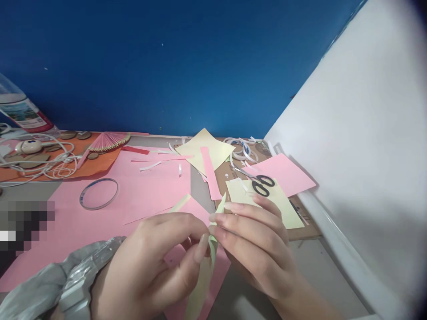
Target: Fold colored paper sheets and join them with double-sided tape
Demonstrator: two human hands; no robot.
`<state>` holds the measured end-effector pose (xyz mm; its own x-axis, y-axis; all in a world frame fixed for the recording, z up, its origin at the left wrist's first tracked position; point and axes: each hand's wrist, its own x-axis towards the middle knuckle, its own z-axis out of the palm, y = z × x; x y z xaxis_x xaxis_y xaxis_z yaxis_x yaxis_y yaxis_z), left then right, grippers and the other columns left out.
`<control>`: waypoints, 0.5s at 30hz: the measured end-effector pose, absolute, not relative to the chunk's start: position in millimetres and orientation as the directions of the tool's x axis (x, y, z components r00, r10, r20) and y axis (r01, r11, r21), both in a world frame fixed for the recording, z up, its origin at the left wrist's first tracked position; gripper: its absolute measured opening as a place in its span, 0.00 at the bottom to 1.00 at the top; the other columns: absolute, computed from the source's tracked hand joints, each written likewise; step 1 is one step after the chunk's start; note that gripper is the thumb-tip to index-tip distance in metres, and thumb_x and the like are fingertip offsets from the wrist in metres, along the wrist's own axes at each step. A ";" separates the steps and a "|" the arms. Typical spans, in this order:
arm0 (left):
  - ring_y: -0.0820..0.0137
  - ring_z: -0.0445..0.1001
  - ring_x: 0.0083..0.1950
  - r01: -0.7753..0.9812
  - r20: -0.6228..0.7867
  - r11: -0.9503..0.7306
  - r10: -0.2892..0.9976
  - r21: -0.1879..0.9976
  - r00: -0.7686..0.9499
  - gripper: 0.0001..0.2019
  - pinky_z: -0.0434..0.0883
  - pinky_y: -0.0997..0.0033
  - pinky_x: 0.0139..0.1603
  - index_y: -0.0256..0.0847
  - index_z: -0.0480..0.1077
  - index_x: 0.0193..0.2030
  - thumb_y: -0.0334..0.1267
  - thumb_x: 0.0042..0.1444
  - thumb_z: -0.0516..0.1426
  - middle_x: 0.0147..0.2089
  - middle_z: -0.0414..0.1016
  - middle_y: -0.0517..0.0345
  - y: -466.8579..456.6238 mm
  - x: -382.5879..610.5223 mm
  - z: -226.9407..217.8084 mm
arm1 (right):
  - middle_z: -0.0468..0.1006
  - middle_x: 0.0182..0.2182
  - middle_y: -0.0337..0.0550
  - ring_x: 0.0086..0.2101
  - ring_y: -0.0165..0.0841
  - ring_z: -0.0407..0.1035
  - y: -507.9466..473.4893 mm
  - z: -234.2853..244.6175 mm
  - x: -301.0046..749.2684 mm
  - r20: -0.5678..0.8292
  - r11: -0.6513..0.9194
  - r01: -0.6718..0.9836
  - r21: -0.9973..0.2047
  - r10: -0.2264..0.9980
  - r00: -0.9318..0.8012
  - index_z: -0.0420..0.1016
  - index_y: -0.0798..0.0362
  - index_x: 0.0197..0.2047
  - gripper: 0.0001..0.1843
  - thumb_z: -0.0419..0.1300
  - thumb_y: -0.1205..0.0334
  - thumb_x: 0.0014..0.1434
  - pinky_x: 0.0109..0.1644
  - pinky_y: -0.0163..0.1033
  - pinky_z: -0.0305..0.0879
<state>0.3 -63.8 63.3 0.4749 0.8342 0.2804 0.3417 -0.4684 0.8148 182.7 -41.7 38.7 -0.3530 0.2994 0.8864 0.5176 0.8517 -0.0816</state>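
Observation:
Between my two hands is a pale green folded paper strip [200, 289], its narrow tip pointing away from me. My left hand [160, 258] pinches it near the middle with thumb and bent fingers. From the other side, my right hand [256, 244] closes on the strip with its long-nailed fingers, partly hiding it. Under the hands lies a large pink paper sheet [156, 182]. Just past the right fingers rests a pale green square of paper [280, 204], with scissors [262, 186] with black handles on it.
A pale yellow square [193, 149] with a pink strip [210, 173] lies ahead. Tape rolls [240, 150] and pink paper [283, 173] sit right. Leftward are a tape ring [99, 194], a pink folded fan [110, 142], white cables [63, 162] and a bottle [26, 113]. Walls rise behind and right.

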 end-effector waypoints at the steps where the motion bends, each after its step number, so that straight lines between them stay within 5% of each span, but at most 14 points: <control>1: 0.80 0.70 0.28 0.325 0.264 -0.443 0.842 0.835 0.471 0.06 0.68 0.84 0.31 0.42 0.65 0.34 0.28 0.57 0.50 0.28 0.71 0.67 -65.1 0.7 63.7 | 0.80 0.34 0.37 0.40 0.31 0.73 -42.7 38.9 182.5 0.891 0.845 0.529 -0.077 0.297 -0.344 0.73 0.51 0.33 0.08 0.60 0.75 0.52 0.53 0.43 0.66; 7: 0.75 0.74 0.31 0.153 0.185 -0.265 0.896 0.952 0.404 0.15 0.72 0.81 0.33 0.44 0.69 0.33 0.37 0.64 0.43 0.29 0.74 0.62 -71.2 3.0 62.6 | 0.80 0.32 0.32 0.35 0.30 0.73 -43.8 39.9 181.7 0.904 0.825 0.565 -0.029 0.262 -0.337 0.71 0.47 0.27 0.10 0.59 0.73 0.53 0.49 0.42 0.68; 12: 0.74 0.73 0.28 0.180 0.027 -0.133 0.868 0.975 0.496 0.14 0.72 0.79 0.29 0.41 0.67 0.30 0.42 0.63 0.47 0.25 0.72 0.62 -67.2 4.1 64.4 | 0.80 0.33 0.31 0.35 0.29 0.73 -44.1 39.3 184.6 0.887 0.821 0.570 0.034 0.238 -0.396 0.71 0.46 0.29 0.10 0.56 0.72 0.55 0.49 0.42 0.66; 15: 0.73 0.74 0.29 0.186 0.023 -0.130 0.873 0.974 0.487 0.14 0.73 0.77 0.31 0.40 0.67 0.30 0.41 0.63 0.47 0.26 0.72 0.61 -67.8 4.0 65.9 | 0.79 0.33 0.30 0.35 0.29 0.73 -45.2 35.9 189.1 0.852 0.825 0.564 -0.031 0.316 -0.416 0.70 0.44 0.33 0.09 0.57 0.71 0.55 0.52 0.42 0.63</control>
<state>4.0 -67.8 65.9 0.4873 0.8729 0.0230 0.1864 -0.1297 0.9739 189.1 -45.2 35.9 -0.4162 0.3164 0.8525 0.5639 0.8253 -0.0310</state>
